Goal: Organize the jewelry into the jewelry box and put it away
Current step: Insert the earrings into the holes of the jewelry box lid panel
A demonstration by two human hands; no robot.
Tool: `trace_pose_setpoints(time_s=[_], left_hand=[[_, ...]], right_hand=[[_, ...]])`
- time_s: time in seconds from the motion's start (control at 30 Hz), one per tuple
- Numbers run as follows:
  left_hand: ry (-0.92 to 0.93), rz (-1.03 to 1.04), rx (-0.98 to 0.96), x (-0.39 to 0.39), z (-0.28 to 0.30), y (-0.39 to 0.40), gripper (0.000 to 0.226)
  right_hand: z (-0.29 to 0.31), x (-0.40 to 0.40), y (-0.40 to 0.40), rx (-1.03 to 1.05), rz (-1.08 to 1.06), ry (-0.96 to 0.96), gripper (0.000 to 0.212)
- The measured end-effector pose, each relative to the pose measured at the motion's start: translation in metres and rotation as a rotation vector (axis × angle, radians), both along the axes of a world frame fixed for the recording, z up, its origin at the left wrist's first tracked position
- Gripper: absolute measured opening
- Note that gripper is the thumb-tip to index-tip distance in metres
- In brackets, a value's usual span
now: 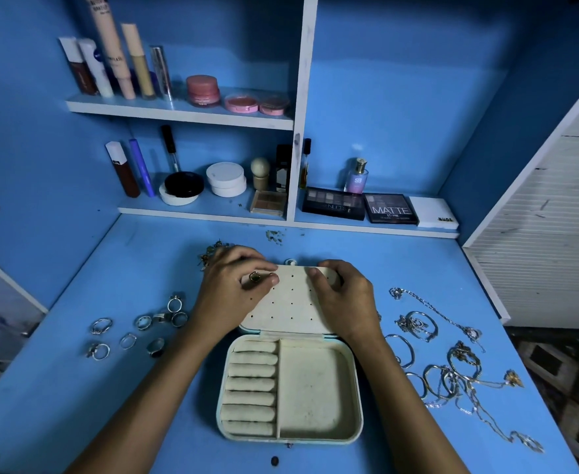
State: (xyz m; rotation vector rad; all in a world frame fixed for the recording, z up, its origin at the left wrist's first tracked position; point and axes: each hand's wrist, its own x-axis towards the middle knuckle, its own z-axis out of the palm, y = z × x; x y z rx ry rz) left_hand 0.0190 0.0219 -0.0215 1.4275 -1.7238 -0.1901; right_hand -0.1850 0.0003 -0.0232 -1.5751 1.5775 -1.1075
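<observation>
While right hand (344,295) steadies lid (291,302), left hand (233,285) pinches ring (255,277).

Two bare forearms showing, entering from bottom edge; no sleeve reaching into view on either arm. Wrists bare: no watch, no bracelet showing. Left hand (228,292) and right hand (344,295) both ungloved. Fingernails looking short, without visible polish. Dim bluish light making finer marks on hands hard to tell. Whether ring near left fingertips is being worn cannot be told. Rest of person lying outside frame, so no clothing showing.
</observation>
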Motion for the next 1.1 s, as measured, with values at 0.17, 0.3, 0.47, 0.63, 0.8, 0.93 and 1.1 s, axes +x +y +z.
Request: trace_pose_setpoints(time_s=[0.17,0.3,0.47,0.63,0.8,0.93,1.1], left_hand=[[0.175,0.036,0.223,-0.001,0.0,0.004,0.038],[0.242,0.047,0.341,0.0,-0.001,0.005,0.032],[0.264,0.044,0.331,0.0,-0.001,0.005,0.028],[0.276,0.048,0.331,0.0,-0.003,0.004,0.027],[0.289,0.043,0.324,0.002,-0.007,0.004,0.028],[0.279,0.027,0.31,0.002,-0.006,0.004,0.028],[0.273,0.024,0.295,0.002,-0.006,0.004,0.027]], right_hand=[[0.002,0.0,-0.001,0.005,0.013,0.048,0.028],[0.005,-0.001,-0.006,-0.02,0.038,0.126,0.023],[0.014,-0.004,-0.026,-0.037,0.076,0.283,0.047],[0.026,0.004,-0.052,0.024,0.17,0.41,0.042],[0.03,0.022,-0.085,-0.024,0.278,0.53,0.023],[0.03,0.036,-0.106,-0.093,0.355,0.698,0.019],[0.031,0.048,-0.12,-0.163,0.425,0.919,0.029]])
